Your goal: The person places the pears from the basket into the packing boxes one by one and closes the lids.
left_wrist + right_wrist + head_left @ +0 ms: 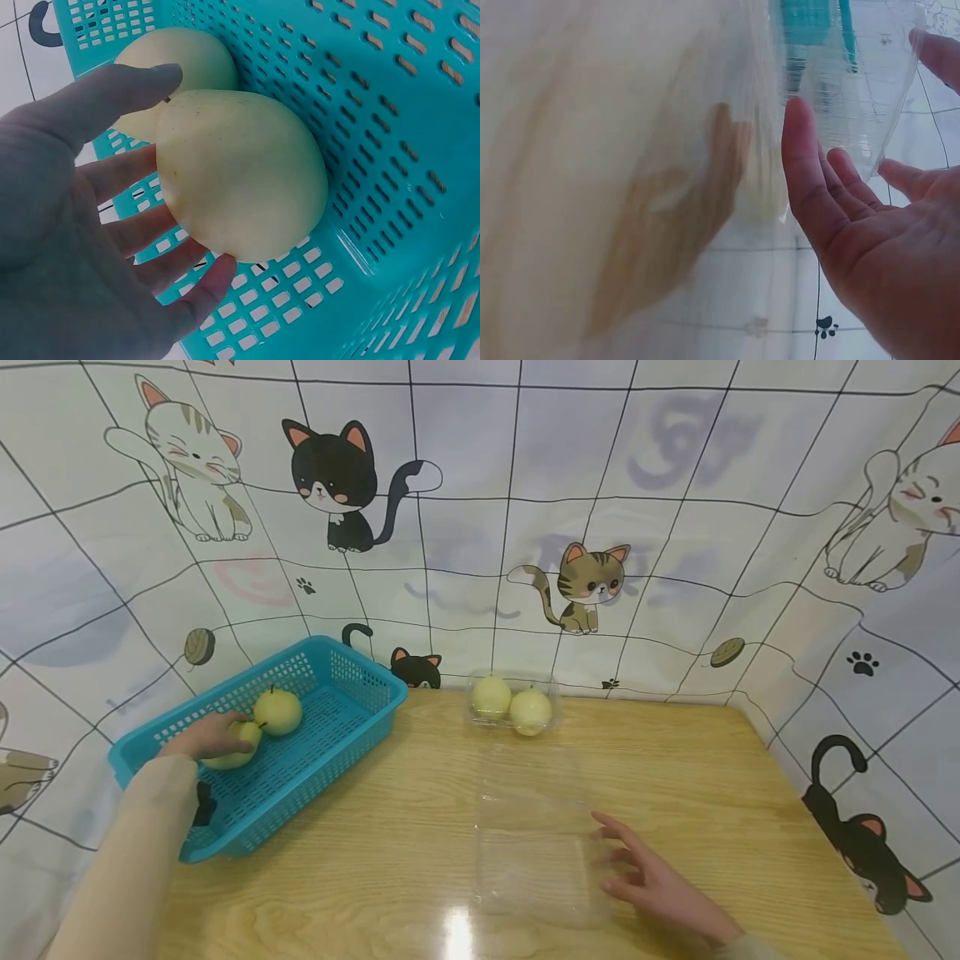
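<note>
In the blue basket, my left hand point(204, 737) holds a round yellow-green pear point(244, 176). Its fingers curl along one side, and the thumb lies over the top near the stem. Another pear point(278, 712) with a brown stem sits against it. My right hand point(651, 881) is at the right side of a clear plastic container point(532, 868), its fingers spread and loosely bent. The right wrist view has the fingertips right at the edge of the clear plastic point(855, 97). Two pears point(491, 697) sit in the clear plastic at the far end.
The blue basket point(330, 772) with perforated walls stands at the left, angled on the wooden table point(397, 860). A cat-patterned sheet point(465, 527) rises behind the table and along both sides. A black device point(203, 803) is at the left wrist.
</note>
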`<action>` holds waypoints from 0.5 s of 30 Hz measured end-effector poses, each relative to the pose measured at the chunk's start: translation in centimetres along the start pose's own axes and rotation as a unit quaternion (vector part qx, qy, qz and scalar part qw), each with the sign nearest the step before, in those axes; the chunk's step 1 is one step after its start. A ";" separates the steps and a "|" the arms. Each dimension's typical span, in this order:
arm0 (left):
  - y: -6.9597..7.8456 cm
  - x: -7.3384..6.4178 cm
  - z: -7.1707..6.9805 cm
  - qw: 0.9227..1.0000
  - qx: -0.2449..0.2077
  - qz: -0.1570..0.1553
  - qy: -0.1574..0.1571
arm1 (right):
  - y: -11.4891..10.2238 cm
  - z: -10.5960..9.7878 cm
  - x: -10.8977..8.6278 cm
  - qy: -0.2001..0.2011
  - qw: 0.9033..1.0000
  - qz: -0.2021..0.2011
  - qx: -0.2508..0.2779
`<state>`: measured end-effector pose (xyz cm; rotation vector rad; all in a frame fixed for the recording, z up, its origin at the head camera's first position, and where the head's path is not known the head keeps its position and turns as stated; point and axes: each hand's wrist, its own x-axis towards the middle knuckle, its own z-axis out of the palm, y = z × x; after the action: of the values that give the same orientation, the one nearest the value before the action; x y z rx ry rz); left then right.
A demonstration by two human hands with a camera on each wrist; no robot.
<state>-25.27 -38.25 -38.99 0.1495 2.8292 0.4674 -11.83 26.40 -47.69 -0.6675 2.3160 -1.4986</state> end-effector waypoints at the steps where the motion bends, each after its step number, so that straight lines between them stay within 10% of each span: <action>1: 0.0 0.0 0.0 1.000 0.000 -0.003 -0.001 | 0.0 0.1 0.2 0.000 1.000 -0.002 0.000; 15: -1.6 -0.1 0.9 0.997 -0.023 -0.070 -0.004 | -0.6 1.4 1.6 -0.022 0.998 -0.053 0.008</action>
<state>-24.99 -39.51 -40.30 -0.0565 2.7943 0.4997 -12.33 24.28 -47.75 -0.8222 2.2656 -1.5307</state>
